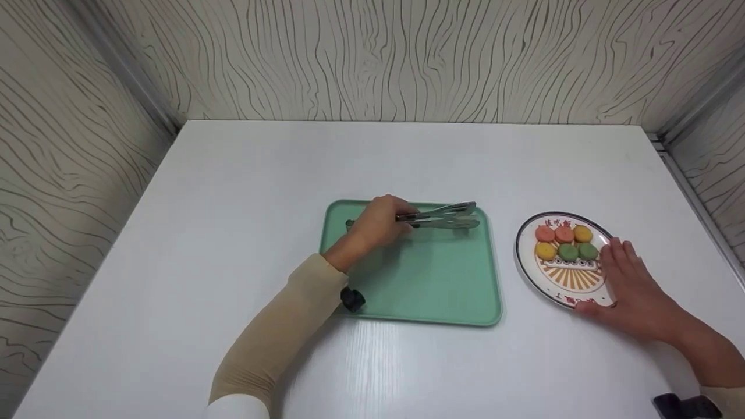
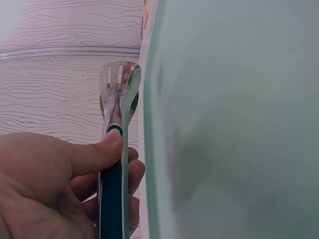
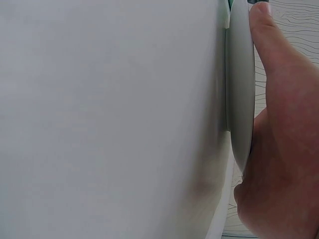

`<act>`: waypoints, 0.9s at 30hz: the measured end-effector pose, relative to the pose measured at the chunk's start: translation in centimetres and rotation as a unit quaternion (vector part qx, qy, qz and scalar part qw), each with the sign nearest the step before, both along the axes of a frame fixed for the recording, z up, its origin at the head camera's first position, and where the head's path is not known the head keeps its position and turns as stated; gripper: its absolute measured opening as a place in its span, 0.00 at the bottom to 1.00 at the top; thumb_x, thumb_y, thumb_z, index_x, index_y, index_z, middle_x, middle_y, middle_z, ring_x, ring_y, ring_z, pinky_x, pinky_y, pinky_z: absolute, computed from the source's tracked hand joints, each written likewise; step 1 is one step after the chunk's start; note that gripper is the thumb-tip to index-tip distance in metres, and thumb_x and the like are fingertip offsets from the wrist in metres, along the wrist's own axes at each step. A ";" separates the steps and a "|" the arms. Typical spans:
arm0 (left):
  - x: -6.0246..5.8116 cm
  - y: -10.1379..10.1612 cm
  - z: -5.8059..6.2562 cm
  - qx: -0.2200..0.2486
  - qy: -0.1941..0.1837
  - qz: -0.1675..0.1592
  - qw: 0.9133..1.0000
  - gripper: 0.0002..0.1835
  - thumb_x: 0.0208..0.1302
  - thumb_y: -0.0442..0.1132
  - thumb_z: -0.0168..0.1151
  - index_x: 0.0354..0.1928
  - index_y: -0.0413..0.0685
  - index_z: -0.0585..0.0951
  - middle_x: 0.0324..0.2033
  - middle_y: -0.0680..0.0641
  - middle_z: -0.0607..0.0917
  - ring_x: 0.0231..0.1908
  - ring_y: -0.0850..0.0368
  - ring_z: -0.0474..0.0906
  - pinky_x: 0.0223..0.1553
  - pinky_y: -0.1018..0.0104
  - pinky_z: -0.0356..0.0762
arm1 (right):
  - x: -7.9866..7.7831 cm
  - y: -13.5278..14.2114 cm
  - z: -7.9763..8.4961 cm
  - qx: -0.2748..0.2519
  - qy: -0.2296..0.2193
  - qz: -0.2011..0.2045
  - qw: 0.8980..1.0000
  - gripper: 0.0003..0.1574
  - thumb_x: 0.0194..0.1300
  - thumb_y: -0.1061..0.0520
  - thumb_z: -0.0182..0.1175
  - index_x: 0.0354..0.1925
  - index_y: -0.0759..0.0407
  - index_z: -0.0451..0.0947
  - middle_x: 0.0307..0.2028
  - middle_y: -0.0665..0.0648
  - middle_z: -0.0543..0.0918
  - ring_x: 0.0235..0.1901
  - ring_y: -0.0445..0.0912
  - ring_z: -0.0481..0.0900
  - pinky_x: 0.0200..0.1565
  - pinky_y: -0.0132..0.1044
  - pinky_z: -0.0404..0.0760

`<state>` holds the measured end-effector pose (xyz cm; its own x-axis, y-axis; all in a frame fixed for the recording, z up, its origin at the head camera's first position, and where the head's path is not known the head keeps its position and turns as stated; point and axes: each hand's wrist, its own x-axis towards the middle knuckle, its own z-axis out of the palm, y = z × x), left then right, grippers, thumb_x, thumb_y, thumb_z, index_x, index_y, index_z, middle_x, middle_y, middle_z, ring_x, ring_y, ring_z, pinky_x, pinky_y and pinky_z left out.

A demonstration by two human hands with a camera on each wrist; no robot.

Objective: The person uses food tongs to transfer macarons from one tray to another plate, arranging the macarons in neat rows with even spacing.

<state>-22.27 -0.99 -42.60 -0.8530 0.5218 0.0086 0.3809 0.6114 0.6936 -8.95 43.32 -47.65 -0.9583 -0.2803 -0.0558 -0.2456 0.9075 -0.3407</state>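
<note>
Starting at the left, a pair of metal tongs (image 1: 439, 216) is gripped by the left hand (image 1: 381, 222), fingers and thumb curled round the dark handle, over the far edge of the green tray (image 1: 430, 279). The slotted tips (image 2: 119, 79) are seen pressed together in the left wrist view. The tray lies bare at the middle of the white worktop (image 1: 233, 192). To the right, a patterned plate (image 1: 561, 279) carries six round cookies (image 1: 566, 242) in two rows, well apart from the tongs. The plate's near right rim is touched by the right hand (image 1: 631, 288), fingers straight and relaxed, nothing enclosed. A cookie could be crushed or dropped if the tongs were squeezed unevenly, and the plate could slide if pressed. The tray's raised rim stands between tongs and plate.
</note>
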 end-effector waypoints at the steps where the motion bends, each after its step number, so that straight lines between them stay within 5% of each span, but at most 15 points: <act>1: 0.1 0.1 0.1 0.000 -0.001 -0.001 1.000 0.15 0.69 0.29 0.64 0.56 0.39 0.86 0.49 0.43 0.88 0.50 0.52 0.82 0.56 0.57 0.79 | 0.0 0.0 0.0 -0.001 0.001 0.001 1.000 0.73 0.63 0.39 0.68 0.75 0.82 0.34 0.76 0.80 0.32 0.76 0.65 0.20 0.67 0.29 0.16; 27: 1.3 3.6 1.1 -0.017 -0.006 -0.035 0.999 0.15 0.68 0.33 0.67 0.56 0.45 0.86 0.51 0.48 0.88 0.54 0.58 0.82 0.55 0.66 0.77 | 0.1 -0.1 0.0 0.011 -0.003 -0.004 1.000 0.74 0.63 0.38 0.67 0.75 0.81 0.33 0.76 0.79 0.31 0.76 0.65 0.20 0.66 0.27 0.16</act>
<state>-20.97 2.60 -41.45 -0.8145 0.5798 -0.0201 0.4151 0.6066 0.6780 -8.89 43.23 -47.61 -0.9602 -0.2711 -0.0678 -0.2360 0.9167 -0.3226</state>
